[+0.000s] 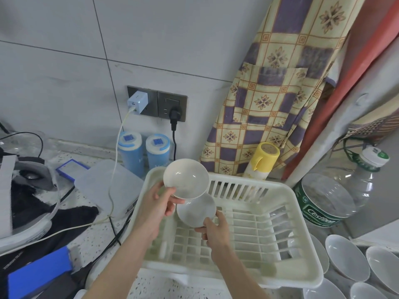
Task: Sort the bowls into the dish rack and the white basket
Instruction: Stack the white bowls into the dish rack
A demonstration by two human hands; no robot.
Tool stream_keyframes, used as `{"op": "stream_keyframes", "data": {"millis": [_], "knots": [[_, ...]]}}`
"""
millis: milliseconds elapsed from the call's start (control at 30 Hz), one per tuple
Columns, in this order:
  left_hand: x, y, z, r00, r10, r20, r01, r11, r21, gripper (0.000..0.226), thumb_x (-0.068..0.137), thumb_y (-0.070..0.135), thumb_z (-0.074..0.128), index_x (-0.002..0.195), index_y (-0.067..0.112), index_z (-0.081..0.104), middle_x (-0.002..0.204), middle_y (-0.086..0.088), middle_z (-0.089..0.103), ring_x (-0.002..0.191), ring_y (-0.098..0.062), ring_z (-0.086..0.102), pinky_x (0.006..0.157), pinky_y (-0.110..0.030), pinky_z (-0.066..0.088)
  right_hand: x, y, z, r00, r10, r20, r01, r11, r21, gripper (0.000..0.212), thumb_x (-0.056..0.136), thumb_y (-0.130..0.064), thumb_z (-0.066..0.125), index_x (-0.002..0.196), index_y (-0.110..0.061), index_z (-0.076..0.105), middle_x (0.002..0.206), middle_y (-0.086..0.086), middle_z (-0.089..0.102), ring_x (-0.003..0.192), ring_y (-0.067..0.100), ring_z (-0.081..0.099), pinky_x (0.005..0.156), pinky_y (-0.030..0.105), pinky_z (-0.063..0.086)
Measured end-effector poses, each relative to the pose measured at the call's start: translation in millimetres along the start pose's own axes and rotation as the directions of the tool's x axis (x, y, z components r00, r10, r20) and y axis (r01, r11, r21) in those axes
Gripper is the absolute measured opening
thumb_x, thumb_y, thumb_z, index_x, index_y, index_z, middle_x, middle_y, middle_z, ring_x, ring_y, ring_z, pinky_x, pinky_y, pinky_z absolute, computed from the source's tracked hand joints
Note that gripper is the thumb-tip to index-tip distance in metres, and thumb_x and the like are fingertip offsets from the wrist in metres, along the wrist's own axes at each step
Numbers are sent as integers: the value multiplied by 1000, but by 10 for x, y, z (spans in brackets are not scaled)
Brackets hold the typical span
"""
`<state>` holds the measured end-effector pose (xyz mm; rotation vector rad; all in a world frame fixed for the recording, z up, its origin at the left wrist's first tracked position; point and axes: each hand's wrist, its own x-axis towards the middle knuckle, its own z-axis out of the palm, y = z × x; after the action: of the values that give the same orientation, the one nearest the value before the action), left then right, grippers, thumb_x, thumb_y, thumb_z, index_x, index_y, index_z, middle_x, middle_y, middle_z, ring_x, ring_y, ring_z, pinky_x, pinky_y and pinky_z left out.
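Two forearms rise from the six o'clock edge of the view toward a white basket (pixel 306 214) standing on the speckled bench (pixel 155 285). The left hand (pixel 158 203) pinches the near rim of an upper white bowl (pixel 186 179), thumb inside and fingers beneath, tilting its hollow toward the camera at about eleven o'clock of the basket. The right hand (pixel 212 228) grips the lower edge of a second white bowl (pixel 195 210), which sits just below and partly behind the first; whether the two bowls touch cannot be told. Both are held above the basket's slatted floor, which shows no bowl lying in it. More white bowls (pixel 347 257) wait in a cluster at four o'clock, beside a large clear water bottle (pixel 328 197).

Judging by this, the step in hand is placing a pair of bowls into the basket. The next move likely calls for lowering each bowl separately, keeping the rims from knocking together, and setting them flat or on edge among the slats before either grip loosens.
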<state>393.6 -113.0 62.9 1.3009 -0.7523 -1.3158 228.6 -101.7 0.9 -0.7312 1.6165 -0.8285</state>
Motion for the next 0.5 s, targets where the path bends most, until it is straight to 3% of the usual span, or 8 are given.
{"op": "stream_keyframes", "data": {"millis": [100,267,500], "knots": [[9,17,-17,1000,-6,-7,6,1000,-1,36,72,34,61,107,25,66,75,-21,75,43,-11,36,50,-26,30,-25,15,7,1000,-3,6,3,1000,11,57,90,-7,48,143,-25,39,91,18,74,36,1,50,40,18,40],[36,16,-40,999,-16,-43,15,1000,-24,29,80,29,62,109,26,65,76,-22,75,44,-12,38,51,-25,32,-65,71,2,1000,12,-17,-11,999,37,53,91,-10,49,141,-27,41,79,14,75,43,10,45,42,21,41],[40,-7,-65,999,-21,-39,21,1000,8,22,91,19,58,111,23,65,75,-22,75,43,-11,38,49,-23,33,-11,84,8,997,-51,-51,50,999,-8,56,92,-12,48,145,-24,37,98,16,73,39,0,54,44,20,41]]}}
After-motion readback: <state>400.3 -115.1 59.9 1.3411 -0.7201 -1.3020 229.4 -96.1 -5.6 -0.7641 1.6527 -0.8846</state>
